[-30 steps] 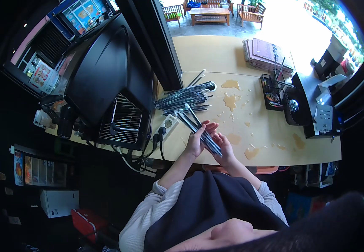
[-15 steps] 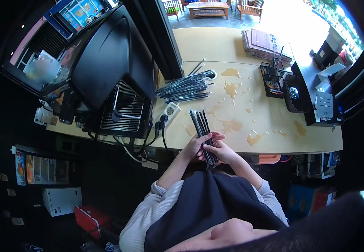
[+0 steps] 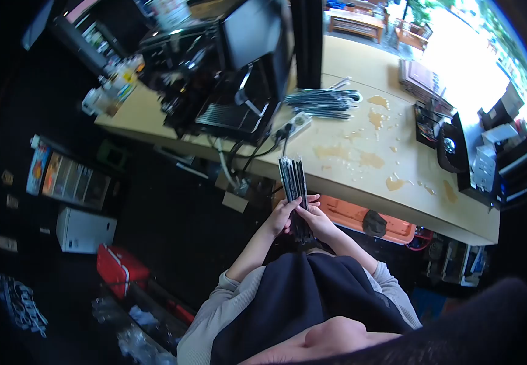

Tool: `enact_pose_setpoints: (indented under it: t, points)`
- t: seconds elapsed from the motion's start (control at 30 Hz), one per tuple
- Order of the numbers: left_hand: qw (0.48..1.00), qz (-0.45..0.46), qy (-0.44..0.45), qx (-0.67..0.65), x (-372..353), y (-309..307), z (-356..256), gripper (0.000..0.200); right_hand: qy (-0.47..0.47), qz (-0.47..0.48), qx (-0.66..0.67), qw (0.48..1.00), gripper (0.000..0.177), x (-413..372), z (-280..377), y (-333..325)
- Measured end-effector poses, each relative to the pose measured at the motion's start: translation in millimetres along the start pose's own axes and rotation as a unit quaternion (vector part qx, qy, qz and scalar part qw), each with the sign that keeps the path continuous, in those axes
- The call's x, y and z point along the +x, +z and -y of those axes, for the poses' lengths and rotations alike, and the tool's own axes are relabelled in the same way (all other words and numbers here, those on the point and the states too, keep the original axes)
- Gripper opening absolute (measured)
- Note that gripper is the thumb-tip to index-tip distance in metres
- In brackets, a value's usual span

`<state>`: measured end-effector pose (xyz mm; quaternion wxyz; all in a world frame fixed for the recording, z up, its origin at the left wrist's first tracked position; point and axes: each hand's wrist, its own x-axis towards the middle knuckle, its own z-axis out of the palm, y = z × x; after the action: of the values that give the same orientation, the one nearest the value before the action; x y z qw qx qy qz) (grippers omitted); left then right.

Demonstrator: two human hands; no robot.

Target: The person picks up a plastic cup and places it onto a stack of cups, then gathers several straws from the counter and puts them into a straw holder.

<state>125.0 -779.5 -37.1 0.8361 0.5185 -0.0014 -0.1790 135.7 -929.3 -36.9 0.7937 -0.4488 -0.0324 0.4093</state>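
Note:
My left hand (image 3: 282, 215) is closed round a bundle of black straws (image 3: 294, 177) in clear wrappers. From the other side my right hand (image 3: 316, 218) grips the same bundle, some of its fingers stretched past it. The straws stand nearly upright in front of my apron, just off the counter's front edge; their lower ends reach down between my wrists. A loose pile of similar wrapped straws (image 3: 321, 103) lies on the wooden counter (image 3: 361, 182), beside a white power strip (image 3: 297, 125) with plugs in it.
Brown liquid puddles (image 3: 371, 160) are spread over the counter. A black machine (image 3: 239, 91) with trailing cables stands at the left. Black organizer trays (image 3: 449, 143) and a stack of flat pinkish items (image 3: 418, 79) are on the right. Under the counter is an orange container (image 3: 361, 220).
The view has swung left and back, so the counter sits farther off. The bundle was over the counter's edge and is now in front of it, still in both hands.

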Motion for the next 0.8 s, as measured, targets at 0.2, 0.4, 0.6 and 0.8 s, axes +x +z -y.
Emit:
enact_pose_setpoints:
  t: [0.2, 0.4, 0.6, 0.8]
  points:
    - [0.995, -0.096, 0.013, 0.001, -100.4, -17.3, -2.2, 0.045, 0.085, 0.117, -0.031, 0.989, 0.034, -9.7, -39.9, 52.2]
    - [0.985, -0.166, 0.023, -0.031, -192.4, -33.2, -1.7, 0.04, 0.166, 0.209, -0.032, 0.963, 0.026, -7.8, -78.6, 110.8]
    - [0.971, -0.233, 0.03, -0.048, -260.6, -50.9, -7.8, 0.039, 0.182, 0.248, -0.022, 0.951, 0.029, 1.6, -121.2, 159.3]
    - [0.961, -0.266, 0.059, -0.046, -288.7, -70.6, -15.1, 0.037, 0.226, 0.278, -0.051, 0.932, 0.027, 23.5, -132.8, 191.4]
